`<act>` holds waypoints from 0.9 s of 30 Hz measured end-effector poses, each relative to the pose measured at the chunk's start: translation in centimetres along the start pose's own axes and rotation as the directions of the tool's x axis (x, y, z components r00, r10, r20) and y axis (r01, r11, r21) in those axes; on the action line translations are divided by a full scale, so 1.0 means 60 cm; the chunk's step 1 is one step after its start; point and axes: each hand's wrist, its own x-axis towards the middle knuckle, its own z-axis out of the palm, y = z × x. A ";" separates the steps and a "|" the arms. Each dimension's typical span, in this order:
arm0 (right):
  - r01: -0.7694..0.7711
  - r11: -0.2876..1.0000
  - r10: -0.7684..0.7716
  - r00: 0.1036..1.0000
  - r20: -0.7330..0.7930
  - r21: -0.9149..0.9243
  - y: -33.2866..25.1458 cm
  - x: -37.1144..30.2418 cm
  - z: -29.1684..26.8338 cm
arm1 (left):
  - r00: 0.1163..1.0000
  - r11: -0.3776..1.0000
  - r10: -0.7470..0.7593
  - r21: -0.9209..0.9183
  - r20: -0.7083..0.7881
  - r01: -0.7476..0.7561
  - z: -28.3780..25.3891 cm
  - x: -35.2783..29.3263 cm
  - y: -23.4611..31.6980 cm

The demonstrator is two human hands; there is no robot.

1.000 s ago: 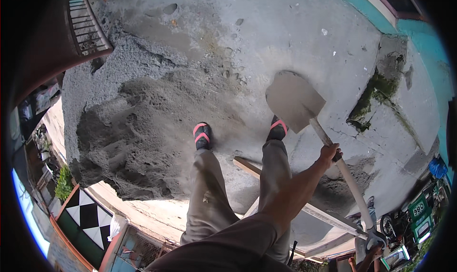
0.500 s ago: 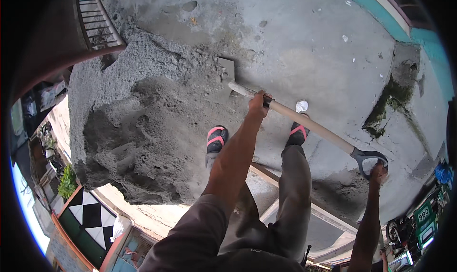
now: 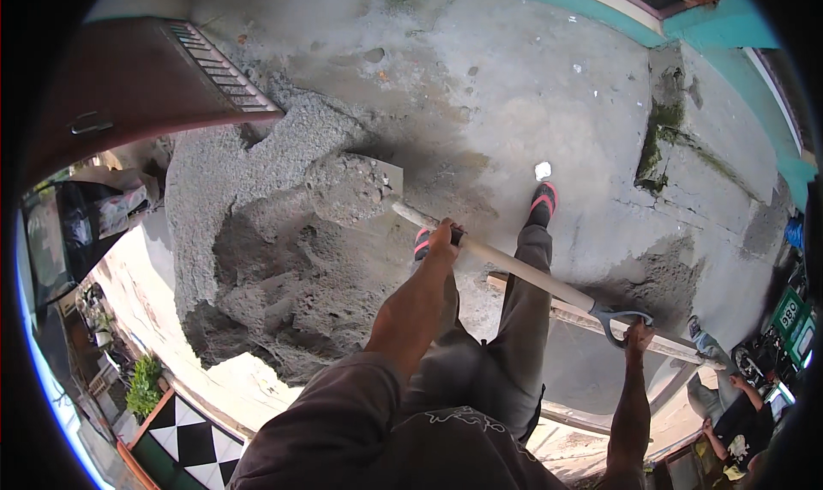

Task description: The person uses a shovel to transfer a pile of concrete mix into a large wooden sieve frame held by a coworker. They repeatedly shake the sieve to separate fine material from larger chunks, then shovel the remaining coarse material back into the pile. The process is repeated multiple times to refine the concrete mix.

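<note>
A shovel slants across the view, its pale wooden shaft running from upper left to lower right. My left hand is wrapped round the shaft near the blade, by a dark collar. At the far end, my right hand grips the grey loop handle. Grey sandy mix lies heaped on the shovel blade, covering most of it; one flat corner shows bare. The blade is over the near right side of a large grey pile of sand and gravel.
My feet in pink-strapped sandals stand right of the pile, near a white scrap. A dark red gate is at left. A wood-framed screen lies behind my legs. Another person is at lower right, near a green vehicle.
The blade has come up loaded with grey mix and moved left and down, over the pile. Both hands keep their hold on the shovel. The view has turned, and another person shows at lower right.
</note>
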 end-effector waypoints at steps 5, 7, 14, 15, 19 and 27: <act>-0.197 0.975 0.205 0.976 -0.074 0.104 -0.013 -0.121 0.026 | 0.984 0.982 0.170 0.078 0.053 -0.174 -0.090 -0.132 0.066; -0.133 0.977 0.137 0.991 -0.012 0.167 0.000 -0.167 0.030 | 0.982 0.974 0.182 0.125 0.047 -0.187 -0.128 -0.141 0.089; -0.040 0.906 0.017 0.998 0.059 0.421 0.079 -0.348 -0.022 | 0.978 0.953 0.204 0.219 0.052 -0.211 -0.226 -0.216 0.069; -0.037 0.906 0.022 0.999 0.040 0.421 0.095 -0.379 -0.039 | 0.978 0.949 0.207 0.235 0.037 -0.210 -0.235 -0.230 0.054; -0.101 0.896 0.164 0.980 -0.111 0.432 0.165 -0.521 -0.095 | 0.977 0.911 0.203 0.353 0.072 -0.215 -0.284 -0.249 -0.022; 0.213 0.860 -0.013 0.917 -0.399 0.463 0.403 -0.895 -0.211 | 0.958 0.736 -0.077 0.664 0.275 -0.131 -0.409 -0.281 -0.254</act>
